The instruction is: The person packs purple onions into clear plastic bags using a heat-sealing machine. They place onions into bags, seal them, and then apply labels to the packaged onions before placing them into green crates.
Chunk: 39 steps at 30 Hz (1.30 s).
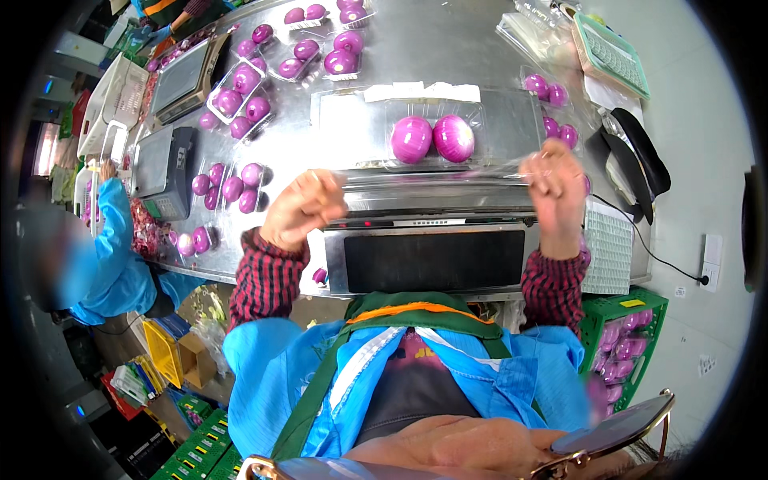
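Clear plastic film (448, 173) is stretched between my two closed hands, in front of a wrapping machine (512, 120). My left hand (306, 204) pinches one end of the film, and my right hand (554, 180) grips the other. Just beyond the film, a clear plastic tray (474, 114) lies on the machine's metal top. Two peeled purple onions (412, 140) sit side by side in it. White paper labels (422, 92) lie along the machine's far edge. Nearest to me, the machine has a dark flat plate (434, 262).
Several trays of purple onions (240, 88) stand on the steel table (428, 40) to the left, near two scales (164, 164). At right are a black cap (632, 152), a cable (668, 260) and a green crate (640, 308) of packed onions. A co-worker in blue (116, 248) works at far left.
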### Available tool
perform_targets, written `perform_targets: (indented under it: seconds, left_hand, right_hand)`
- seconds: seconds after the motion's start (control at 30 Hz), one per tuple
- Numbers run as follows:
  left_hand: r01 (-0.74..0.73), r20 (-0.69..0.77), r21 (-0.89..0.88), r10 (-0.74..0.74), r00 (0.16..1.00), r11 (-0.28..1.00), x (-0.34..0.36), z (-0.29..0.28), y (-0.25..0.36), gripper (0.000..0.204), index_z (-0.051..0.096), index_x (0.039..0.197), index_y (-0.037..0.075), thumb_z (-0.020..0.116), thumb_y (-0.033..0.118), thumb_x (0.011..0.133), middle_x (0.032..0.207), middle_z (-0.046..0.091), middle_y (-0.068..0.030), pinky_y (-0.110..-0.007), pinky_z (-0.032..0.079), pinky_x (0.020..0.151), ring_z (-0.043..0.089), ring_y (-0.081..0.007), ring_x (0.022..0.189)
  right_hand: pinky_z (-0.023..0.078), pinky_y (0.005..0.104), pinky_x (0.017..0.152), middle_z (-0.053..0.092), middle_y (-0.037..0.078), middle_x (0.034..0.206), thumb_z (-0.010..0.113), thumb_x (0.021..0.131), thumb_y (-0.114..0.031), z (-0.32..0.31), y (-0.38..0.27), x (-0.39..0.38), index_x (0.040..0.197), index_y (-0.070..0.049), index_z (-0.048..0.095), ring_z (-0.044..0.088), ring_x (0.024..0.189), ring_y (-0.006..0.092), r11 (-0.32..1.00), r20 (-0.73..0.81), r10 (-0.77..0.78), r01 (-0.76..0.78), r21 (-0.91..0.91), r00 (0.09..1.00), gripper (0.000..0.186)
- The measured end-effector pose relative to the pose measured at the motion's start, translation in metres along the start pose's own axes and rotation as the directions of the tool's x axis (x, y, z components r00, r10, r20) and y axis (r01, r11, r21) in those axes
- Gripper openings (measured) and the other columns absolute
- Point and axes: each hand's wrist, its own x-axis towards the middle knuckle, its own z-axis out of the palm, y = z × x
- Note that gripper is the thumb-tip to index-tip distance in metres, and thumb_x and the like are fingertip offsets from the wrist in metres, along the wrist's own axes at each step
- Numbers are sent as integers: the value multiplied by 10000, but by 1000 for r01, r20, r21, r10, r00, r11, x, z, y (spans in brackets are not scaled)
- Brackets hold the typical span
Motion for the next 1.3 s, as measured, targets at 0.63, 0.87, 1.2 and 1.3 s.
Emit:
perform_targets:
  seconds: [0.63,0.87,1.2,1.3]
  left_hand:
    - [191,-83,399,-172,982,897,106,6,-35,498,413,1351,-7,456,337,994,1251,530,-116,-315,358,1029,469,-175,1184]
    - [595,-181,156,-569,802,788,0,28,-73,482,534,1227,25,461,430,976,1132,587,-32,-278,480,871,548,-97,1017]
    - [731,-199,-34,-721,663,682,-46,13,-136,594,576,1154,-23,460,522,948,981,634,-42,-237,476,743,584,-88,857]
    - [580,-407,334,-441,800,743,-93,25,-136,524,659,1031,-13,469,471,965,885,604,-12,-221,422,681,502,-43,787]
  right_hand:
    - [516,247,538,569,74,867,460,981,-325,-56,47,56,1277,10,478,617,747,159,499,-86,723,-604,-622,686,448]
    - [549,266,525,626,142,890,408,982,-417,-24,27,-45,1264,34,429,658,664,190,308,14,941,-837,-452,339,533]
    - [531,240,546,639,105,854,427,989,-377,-53,78,-142,1080,5,540,647,699,162,221,-118,960,-945,-243,255,408]
    - [520,238,571,620,83,834,462,982,-341,-40,67,-179,1024,12,569,636,716,148,341,-200,901,-914,-220,384,370]
